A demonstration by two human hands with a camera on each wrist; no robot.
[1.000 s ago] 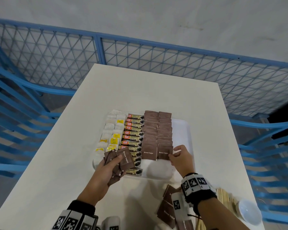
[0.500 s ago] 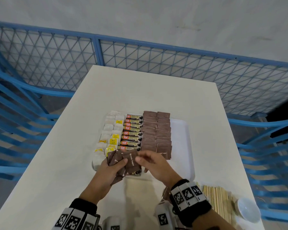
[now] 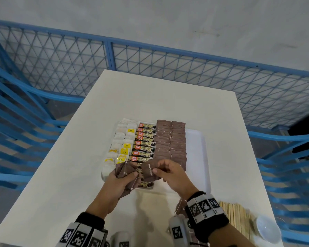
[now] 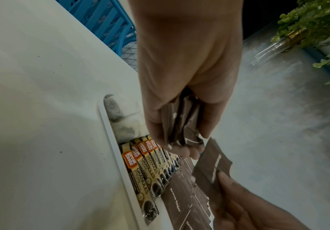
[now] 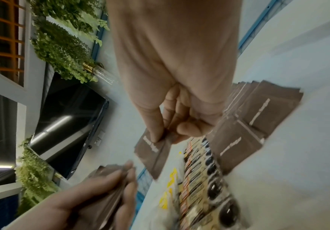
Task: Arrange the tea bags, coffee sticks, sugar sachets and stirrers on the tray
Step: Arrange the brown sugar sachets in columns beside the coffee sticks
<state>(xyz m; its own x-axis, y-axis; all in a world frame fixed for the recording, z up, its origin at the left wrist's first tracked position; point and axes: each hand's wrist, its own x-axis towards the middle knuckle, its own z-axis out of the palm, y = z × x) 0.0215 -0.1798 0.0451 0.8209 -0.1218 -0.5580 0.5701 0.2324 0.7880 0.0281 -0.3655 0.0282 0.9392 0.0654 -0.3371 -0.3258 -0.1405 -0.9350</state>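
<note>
Fingers of the right hand (image 3: 169, 173) — thumb and forefinger — pinch one brown sugar sachet (image 3: 149, 172) by its edge, other fingers curled under; I see the same pinch in the right wrist view. Left hand (image 3: 117, 180) is curled round a bunch of sachets (image 3: 126, 172), crumpled and fanned, approx. over the near-left corner of the tray (image 3: 196, 157).

Step in hand, as I judge it: sugar stage. One sachet is at the point of transfer from the left-hand bunch to the right, held above the near end of the tray, not yet laid. Tea bags (image 3: 120, 145) sit in two columns at the tray's left; coffee sticks (image 3: 145, 139) in one column beside them; two columns of laid sachets (image 3: 170, 139) to the right of those. Right strip of the tray is bare. Stirrers (image 3: 236, 216) lie on the table (image 3: 150, 97) near the right wrist, w/ a small white bowl (image 3: 268, 229) just beside — not yet on the tray.

Next move calls for: carry the sachet to the near end of a sugar column, lay flat, overlap the previous one, print side up — the light paper will slide if dropped.

Materials: sachets thin matte paper, rectangular, serrated ends. Sticks glossy foil, narrow. Tea bags soft, white, pillowy, some w/ yellow tags. Tray smooth white plastic, raised rim. Stirrers flat pale wood.
</note>
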